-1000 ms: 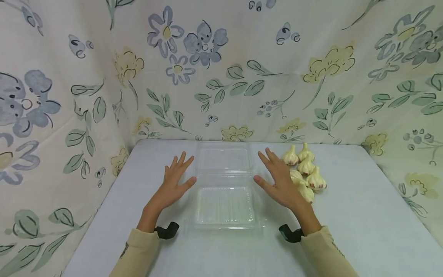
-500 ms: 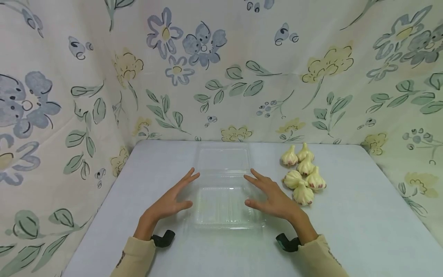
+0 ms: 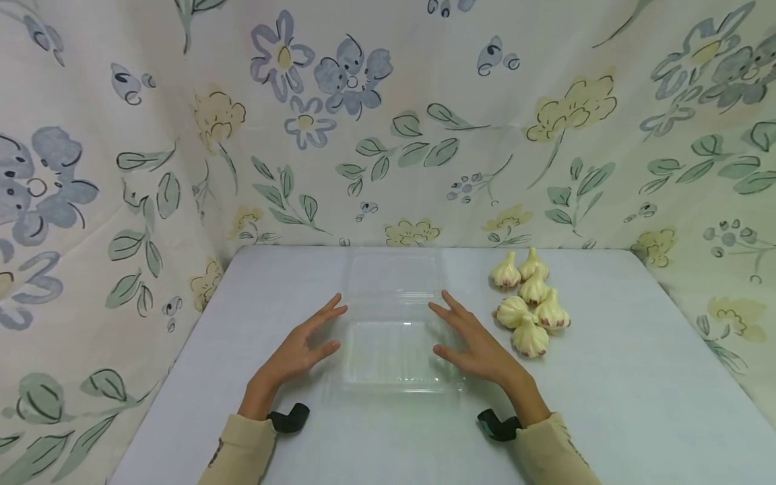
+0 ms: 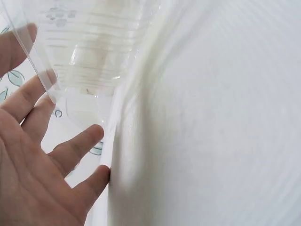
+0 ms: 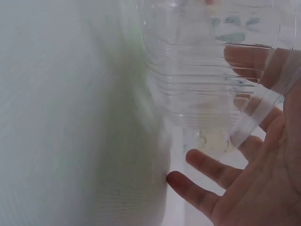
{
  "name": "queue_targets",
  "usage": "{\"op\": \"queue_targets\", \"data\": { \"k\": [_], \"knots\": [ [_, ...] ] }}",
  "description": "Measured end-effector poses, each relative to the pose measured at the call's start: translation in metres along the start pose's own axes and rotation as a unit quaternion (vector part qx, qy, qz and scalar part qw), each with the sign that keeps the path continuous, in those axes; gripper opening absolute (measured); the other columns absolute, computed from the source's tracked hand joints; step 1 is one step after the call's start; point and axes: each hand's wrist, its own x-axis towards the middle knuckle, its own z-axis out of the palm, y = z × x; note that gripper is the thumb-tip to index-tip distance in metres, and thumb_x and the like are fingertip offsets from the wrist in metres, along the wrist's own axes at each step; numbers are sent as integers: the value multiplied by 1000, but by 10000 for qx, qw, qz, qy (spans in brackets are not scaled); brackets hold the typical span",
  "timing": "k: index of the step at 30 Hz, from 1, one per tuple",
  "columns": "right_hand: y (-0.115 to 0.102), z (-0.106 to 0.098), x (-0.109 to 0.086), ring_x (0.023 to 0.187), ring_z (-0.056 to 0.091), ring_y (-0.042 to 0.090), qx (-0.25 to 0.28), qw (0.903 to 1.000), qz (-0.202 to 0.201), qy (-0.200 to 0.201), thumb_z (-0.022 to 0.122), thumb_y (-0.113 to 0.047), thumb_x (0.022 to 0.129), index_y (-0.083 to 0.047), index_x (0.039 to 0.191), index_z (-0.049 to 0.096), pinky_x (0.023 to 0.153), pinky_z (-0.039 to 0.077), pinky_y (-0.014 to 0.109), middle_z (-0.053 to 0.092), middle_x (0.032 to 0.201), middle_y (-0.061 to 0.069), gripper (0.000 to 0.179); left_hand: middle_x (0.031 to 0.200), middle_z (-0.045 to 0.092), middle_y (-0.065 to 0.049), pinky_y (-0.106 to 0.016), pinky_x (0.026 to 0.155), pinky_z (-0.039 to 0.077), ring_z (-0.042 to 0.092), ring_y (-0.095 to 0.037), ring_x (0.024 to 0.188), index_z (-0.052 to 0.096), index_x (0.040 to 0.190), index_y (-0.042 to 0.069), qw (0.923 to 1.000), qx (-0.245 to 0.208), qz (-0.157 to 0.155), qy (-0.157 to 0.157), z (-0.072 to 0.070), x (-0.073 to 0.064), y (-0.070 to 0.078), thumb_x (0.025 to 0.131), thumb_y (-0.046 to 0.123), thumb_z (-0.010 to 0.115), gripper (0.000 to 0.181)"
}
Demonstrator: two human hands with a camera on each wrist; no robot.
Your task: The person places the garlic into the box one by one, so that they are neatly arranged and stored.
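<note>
The flat, white, cloth-covered table [image 3: 630, 377] carries a clear, rectangular plastic box [image 3: 391, 357] lying open near its middle. Right of the box sit six rounded, cream-coloured garlic bulbs [image 3: 534, 291], clustered together

Inscriptions: none that we could read. Left of the clear container [image 3: 393, 357], on the left sleeve [image 3: 244, 441], we noted a dark mark [image 3: 215, 453], too small to make out; right of the container, on the right sleeve [image 3: 545, 444], a second dark mark [image 3: 574, 446], which we likewise could not decipher.
</note>
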Motion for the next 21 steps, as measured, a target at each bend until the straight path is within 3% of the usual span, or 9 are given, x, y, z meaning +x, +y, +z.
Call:
{"op": "queue_targets", "data": {
  "k": [8,15,21],
  "knots": [
    [3,0,3,156,21,43,134,9999,-16,63,71,-24,95,-26,161,33,114,30,71,12,173,10,76,165,38,0,-43,122,32,36,-23,153,57,145,12,9968,436,320,581,8,-2,-11,95,20,71,52],
    [4,-1,2,156,20,42,255,9996,-48,99,70,-25,96,-24,160,34,114,29,72,12,172,12,74,166,36,1,-28,122,26,33,-20,154,56,147,17,9967,305,410,626,9,-2,-11,90,19,75,60],
    [3,-3,2,158,18,38,258,9996,123,77,69,-36,97,-32,160,32,116,28,70,11,173,6,74,165,38,-4,-18,119,23,34,-15,154,57,145,12,9962,179,482,703,10,-3,-12,89,16,77,60]
  ]
}}
